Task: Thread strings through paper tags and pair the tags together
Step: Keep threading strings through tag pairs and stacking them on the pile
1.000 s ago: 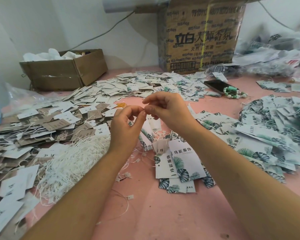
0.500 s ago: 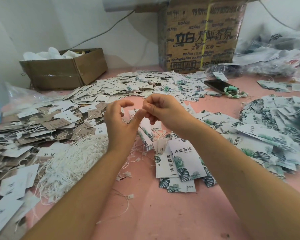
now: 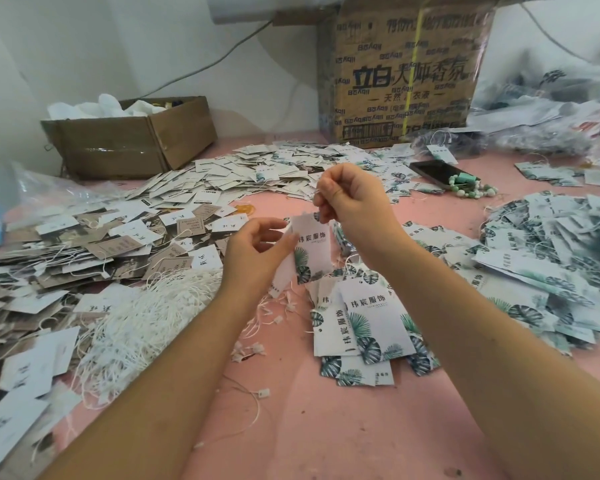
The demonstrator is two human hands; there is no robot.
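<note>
Hanging above the pink table (image 3: 326, 427), a leaf-printed tag (image 3: 310, 251) is pinched at its left edge by the left hand (image 3: 253, 251); the right hand (image 3: 354, 209) pinches its string (image 3: 316, 197) just above.

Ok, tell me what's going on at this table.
A person is stringing paper tags. The right hand pinches a thin string just above a leaf-print tag, while the left hand holds its edge. A pile of loose strings lies to the left, and heaps of tags cover the pink table.
</note>
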